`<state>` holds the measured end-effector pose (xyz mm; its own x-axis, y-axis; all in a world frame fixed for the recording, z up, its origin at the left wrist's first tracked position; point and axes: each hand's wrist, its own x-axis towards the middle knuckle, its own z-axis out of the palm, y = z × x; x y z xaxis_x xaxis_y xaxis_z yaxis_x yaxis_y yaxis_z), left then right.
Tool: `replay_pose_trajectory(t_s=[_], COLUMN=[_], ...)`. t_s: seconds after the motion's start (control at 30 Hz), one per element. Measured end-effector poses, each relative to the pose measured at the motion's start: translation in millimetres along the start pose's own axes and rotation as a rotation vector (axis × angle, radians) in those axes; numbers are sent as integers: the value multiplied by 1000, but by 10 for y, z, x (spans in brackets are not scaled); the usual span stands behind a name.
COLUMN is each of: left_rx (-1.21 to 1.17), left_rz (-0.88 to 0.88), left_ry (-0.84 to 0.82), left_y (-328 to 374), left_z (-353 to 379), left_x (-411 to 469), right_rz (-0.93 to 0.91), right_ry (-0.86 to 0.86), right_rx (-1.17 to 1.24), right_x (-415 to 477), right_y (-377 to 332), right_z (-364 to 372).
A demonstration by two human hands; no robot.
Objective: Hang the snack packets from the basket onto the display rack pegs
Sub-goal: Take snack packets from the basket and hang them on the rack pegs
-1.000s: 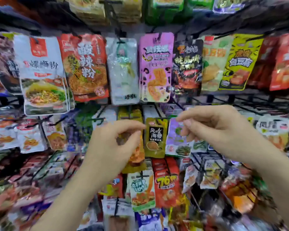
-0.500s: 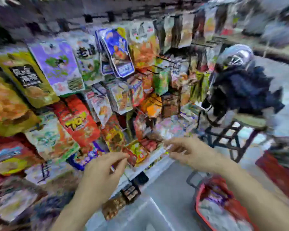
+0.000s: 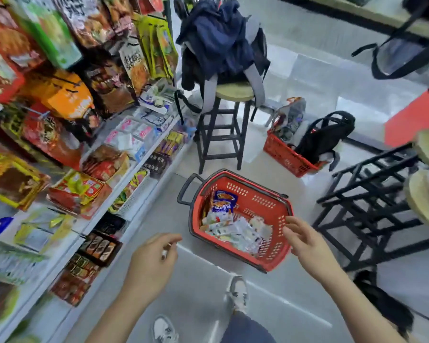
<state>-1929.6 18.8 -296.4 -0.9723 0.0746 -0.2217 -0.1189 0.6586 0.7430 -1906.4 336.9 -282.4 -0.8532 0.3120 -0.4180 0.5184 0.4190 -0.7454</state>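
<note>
As I stand on the grey floor [image 3: 203, 276], with one pale shoe [image 3: 238, 292] below me, both my hands are out in front and neither holds anything. My left hand [image 3: 152, 259] hangs above bare floor, its fingers [image 3: 165, 238] loosely curled with the thumb close to the forefinger; I can make out nothing between them. It is near the basket's near-left corner without touching it.

My right hand [image 3: 308, 246] is spread and relaxed. Its fingers [image 3: 296, 225] reach over the near-right rim of the red basket [image 3: 263, 201]; I cannot tell whether they touch the rim.

The snack packets [image 3: 235, 229] lie in a loose heap on the basket's bottom, just left of my right fingertips and lower than them. A blue packet [image 3: 223, 200] leans against the far-left wall. The basket's black handle sticks out from its far-left corner.

Along the left stands the display rack [image 3: 65, 95], with bright packets hanging on its pegs above and white shelves [image 3: 136, 169] of boxed goods below.

Beyond the basket stands a black stool [image 3: 221, 142] with a navy jacket and backpack [image 3: 216, 35] piled on its seat. To its right a second red basket [image 3: 282, 154] sits on the floor, with a black bag [image 3: 325, 137] leaning on it.
</note>
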Motion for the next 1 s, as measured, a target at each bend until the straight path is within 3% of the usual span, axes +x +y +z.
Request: replay_pose_trajectory(t_s=[0.27, 0.4, 0.57, 0.77, 1.0], left_rx=[188, 332, 584, 685, 741], left_rz=[-44, -42, -79, -309, -77], left_ry=[-147, -259, -236, -303, -294], left_y=[30, -431, -1195, -1938, -2279], left_z=[1889, 2835, 3663, 4086, 4239], left_x=[863, 1512, 2594, 3417, 3582], right_rz=[84, 97, 107, 205, 285], right_ry=[-29, -104, -198, -328, -399], right_rx=[59, 61, 112, 368, 483], right_x=[1305, 1975, 2605, 3144, 3674], right_y=[1206, 2023, 2846, 3106, 2796], right_z=[-284, 164, 990, 1860, 2391])
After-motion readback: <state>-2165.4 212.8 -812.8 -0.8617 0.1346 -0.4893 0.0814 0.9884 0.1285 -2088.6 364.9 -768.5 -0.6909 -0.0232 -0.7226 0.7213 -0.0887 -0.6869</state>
